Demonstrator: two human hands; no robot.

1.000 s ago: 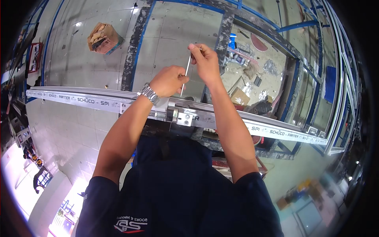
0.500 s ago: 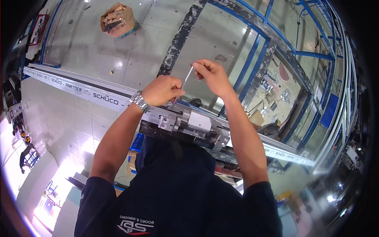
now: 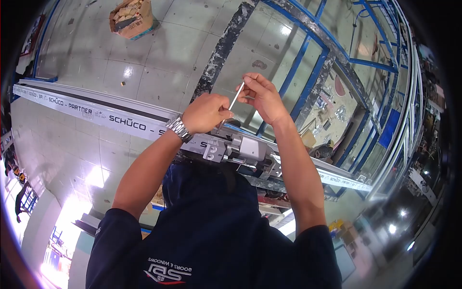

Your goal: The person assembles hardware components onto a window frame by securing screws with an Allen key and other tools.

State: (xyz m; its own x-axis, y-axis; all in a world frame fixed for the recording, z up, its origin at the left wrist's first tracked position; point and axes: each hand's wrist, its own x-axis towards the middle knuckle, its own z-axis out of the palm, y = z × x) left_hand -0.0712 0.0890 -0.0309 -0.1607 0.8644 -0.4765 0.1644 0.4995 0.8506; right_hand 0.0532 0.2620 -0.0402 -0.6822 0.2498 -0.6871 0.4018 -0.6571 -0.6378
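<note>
My right hand point(image 3: 263, 98) pinches the upper end of a thin, straight, pale rod point(image 3: 237, 96) between thumb and fingertips. The rod slants down to the left. At its lower end is my left hand point(image 3: 209, 113), closed, with thumb and fingers together; what they grip is hidden. Both hands are above a long metal profile point(image 3: 127, 120) wrapped in printed film. A grey metal clamp-like fixture point(image 3: 252, 148) sits on the profile, just below and to the right of my left hand.
Beyond the profile stands a frame of blue and black, paint-worn bars point(image 3: 224, 45). A paper bag of scraps point(image 3: 131, 19) is on the tiled floor at upper left. Long profiles point(image 3: 416, 96) are stacked at right. Loose scraps point(image 3: 337, 103) lie beyond my right forearm.
My view has shifted slightly, so the bag and profile appear further up and left. Both hands stay close together at the rod, and the rod tilts a little more.
</note>
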